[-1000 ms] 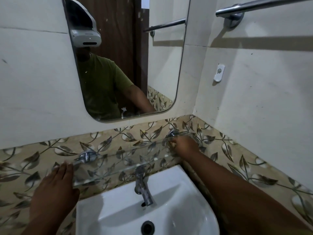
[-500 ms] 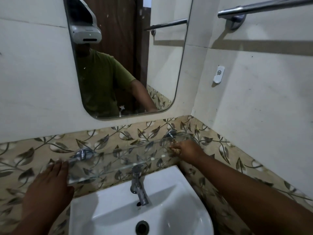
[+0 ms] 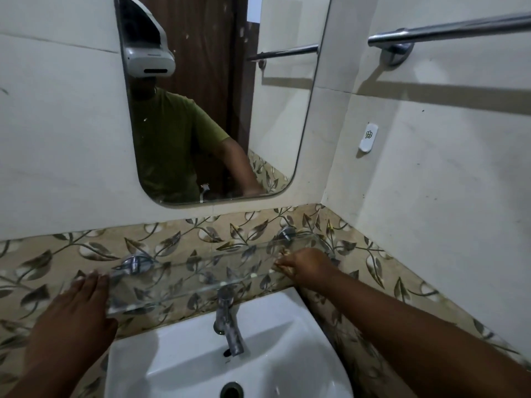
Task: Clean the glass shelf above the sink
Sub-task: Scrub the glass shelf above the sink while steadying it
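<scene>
The glass shelf (image 3: pixel 201 280) sat on its two brackets just above the tap (image 3: pixel 228 326) and sink (image 3: pixel 287 354). My left hand (image 3: pixel 74 317) lay flat and released at its left end; my right hand (image 3: pixel 304 265) pinched something small on the right end, what I couldn't tell. I judged wiping was underway; next, a steady pass leftward.

No readable text, number or brand anywhere in view. Only sign: small dark emblem, cluster of rounded cells, printed on white oblong tag (image 3: pixel 368 137) stuck to right wall; no letters legible beside it. White headset (image 3: pixel 149 57) reflected in mirror (image 3: pixel 275 116) carries faint mark above its dark slot, too blurred to read.
</scene>
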